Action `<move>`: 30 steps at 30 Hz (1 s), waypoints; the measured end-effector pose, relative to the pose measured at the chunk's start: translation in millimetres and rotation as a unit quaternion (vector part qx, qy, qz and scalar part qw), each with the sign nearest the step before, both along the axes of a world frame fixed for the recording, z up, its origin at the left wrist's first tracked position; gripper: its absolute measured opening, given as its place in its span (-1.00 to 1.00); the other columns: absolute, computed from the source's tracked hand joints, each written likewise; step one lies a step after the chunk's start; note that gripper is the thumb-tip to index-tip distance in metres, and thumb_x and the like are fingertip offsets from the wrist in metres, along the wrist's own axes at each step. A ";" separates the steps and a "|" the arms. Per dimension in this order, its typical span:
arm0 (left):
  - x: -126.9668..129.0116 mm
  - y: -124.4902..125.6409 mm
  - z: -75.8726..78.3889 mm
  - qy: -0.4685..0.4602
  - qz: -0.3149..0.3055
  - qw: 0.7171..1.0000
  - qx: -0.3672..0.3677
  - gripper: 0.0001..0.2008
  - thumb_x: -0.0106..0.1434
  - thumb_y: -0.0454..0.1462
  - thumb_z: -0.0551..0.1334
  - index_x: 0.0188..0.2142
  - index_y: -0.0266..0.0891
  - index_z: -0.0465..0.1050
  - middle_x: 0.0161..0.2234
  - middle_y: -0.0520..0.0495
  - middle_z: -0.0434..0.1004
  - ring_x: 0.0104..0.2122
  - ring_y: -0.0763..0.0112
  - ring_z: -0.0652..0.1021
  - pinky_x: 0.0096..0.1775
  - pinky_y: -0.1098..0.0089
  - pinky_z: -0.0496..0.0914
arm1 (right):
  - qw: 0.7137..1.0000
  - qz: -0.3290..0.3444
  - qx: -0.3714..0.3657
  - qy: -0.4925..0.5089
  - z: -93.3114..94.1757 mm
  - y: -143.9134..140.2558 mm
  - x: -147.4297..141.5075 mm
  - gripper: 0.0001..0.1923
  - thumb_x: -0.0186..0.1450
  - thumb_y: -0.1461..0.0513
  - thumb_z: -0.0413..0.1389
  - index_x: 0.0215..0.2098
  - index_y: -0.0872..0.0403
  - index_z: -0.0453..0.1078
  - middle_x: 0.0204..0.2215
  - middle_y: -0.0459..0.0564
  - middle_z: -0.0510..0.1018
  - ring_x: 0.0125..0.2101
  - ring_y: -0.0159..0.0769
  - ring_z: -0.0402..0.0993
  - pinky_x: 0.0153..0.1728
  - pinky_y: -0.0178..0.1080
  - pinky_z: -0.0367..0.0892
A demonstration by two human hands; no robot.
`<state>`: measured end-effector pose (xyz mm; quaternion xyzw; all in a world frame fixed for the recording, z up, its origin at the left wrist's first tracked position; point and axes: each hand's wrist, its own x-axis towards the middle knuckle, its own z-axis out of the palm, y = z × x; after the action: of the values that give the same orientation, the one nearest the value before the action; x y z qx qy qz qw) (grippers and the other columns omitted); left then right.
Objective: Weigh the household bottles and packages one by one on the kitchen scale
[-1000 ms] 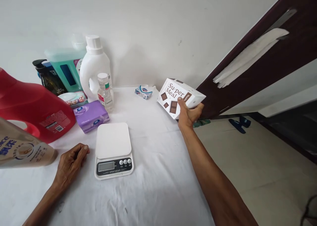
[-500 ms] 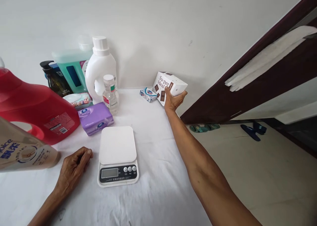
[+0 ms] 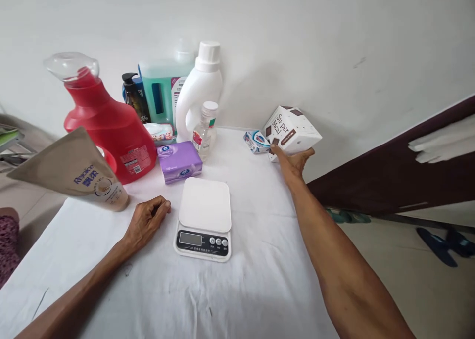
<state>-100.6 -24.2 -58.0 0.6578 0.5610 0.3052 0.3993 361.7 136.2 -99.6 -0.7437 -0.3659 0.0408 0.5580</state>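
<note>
Loosely closed, the person's left hand [image 3: 147, 221] rests on a white cloth [image 3: 263, 265], just left of a kitchen scale [image 3: 205, 205]. Farther right, near the wall [image 3: 252, 57], a small blue-and-white box [image 3: 256, 142] lies just beside a white Su-per Meal box [image 3: 291, 126], gripped by the right hand [image 3: 291, 163].

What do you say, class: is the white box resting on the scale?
No, the right hand holds the white box near the wall, apart from the scale.

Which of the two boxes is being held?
The larger white Su-per Meal box, in the right hand; the smaller blue-and-white box lies left of it.
</note>
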 end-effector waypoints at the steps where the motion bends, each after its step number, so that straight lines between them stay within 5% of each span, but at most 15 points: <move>1: 0.1 0.0 0.0 -0.002 -0.002 1.000 0.006 -0.52 0.41 0.08 0.10 -0.42 -0.23 0.45 -0.65 0.11 0.22 -0.61 0.47 0.27 -0.51 0.42 0.16 | 1.000 -0.007 -0.023 0.014 4.7 -9.9 -3.4 0.10 -0.10 0.05 0.50 0.22 0.08 -0.02 0.22 0.34 0.28 0.26 0.18 0.25 0.29 0.23 0.21; 5: -0.9 -0.2 -2.0 -0.012 -0.010 0.999 0.030 -0.55 0.42 0.03 0.09 -0.43 -0.22 0.44 -0.65 0.11 0.22 -0.60 0.47 0.27 -0.49 0.41 0.16 | 0.997 -0.056 0.015 -0.050 31.2 -61.1 -45.9 -0.03 0.04 -0.05 0.43 0.21 0.05 0.04 0.27 0.34 0.16 0.31 0.24 0.11 0.34 0.31 0.07; 9: -2.2 -0.3 -6.1 -0.026 -0.010 0.999 0.026 -0.59 0.41 -0.02 0.08 -0.45 -0.22 0.40 -0.65 0.11 0.23 -0.59 0.47 0.27 -0.46 0.41 0.18 | 0.980 0.095 0.083 -0.152 62.1 -105.3 -132.7 -0.14 0.22 -0.13 0.31 0.29 -0.04 0.04 0.28 0.26 0.22 0.27 0.13 0.26 0.22 0.23 0.28; 12: -2.5 0.4 -8.8 -0.038 -0.013 0.999 0.024 -0.59 0.41 -0.03 0.07 -0.46 -0.22 0.40 -0.64 0.11 0.23 -0.57 0.47 0.27 -0.45 0.40 0.18 | 0.947 0.283 -0.007 -0.152 83.3 -115.2 -205.4 -0.10 0.21 -0.19 0.31 0.32 -0.03 0.09 0.25 0.23 0.36 0.23 0.09 0.36 0.23 0.17 0.29; 17: -4.0 1.7 -13.4 -0.059 -0.025 0.997 0.045 -0.61 0.39 -0.06 0.07 -0.47 -0.22 0.38 -0.57 0.06 0.33 -0.52 0.45 0.33 -0.40 0.39 0.21 | 0.894 0.326 -0.233 -0.199 103.8 -97.8 -292.0 0.24 0.12 -0.28 0.34 0.46 0.24 0.00 0.32 0.49 0.28 0.32 0.33 0.24 0.28 0.22 0.18; 23: -7.0 2.3 -16.4 -0.058 -0.038 0.995 0.072 -0.65 0.37 -0.09 0.04 -0.48 -0.21 0.33 -0.49 0.00 0.47 -0.46 0.42 0.43 -0.34 0.38 0.26 | 0.859 0.280 -0.350 -0.249 101.4 -78.2 -340.1 0.22 0.17 -0.18 0.35 0.50 0.28 -0.08 0.38 0.54 0.15 0.35 0.35 0.15 0.29 0.25 0.12; 30: -8.2 2.4 -18.4 -0.047 -0.035 0.994 0.088 -0.67 0.36 -0.13 0.06 -0.48 -0.20 0.35 -0.51 0.01 0.48 -0.47 0.39 0.45 -0.34 0.36 0.26 | 0.905 0.237 -0.301 -0.185 86.8 -72.2 -348.4 0.04 0.10 -0.02 0.35 0.40 0.14 0.04 0.30 0.43 0.20 0.31 0.32 0.15 0.19 0.26 0.24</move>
<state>-108.8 -21.8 -76.4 0.6945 0.4890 0.3695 0.3768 13.3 64.0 -12.7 -0.7621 -0.5979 0.1416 0.2040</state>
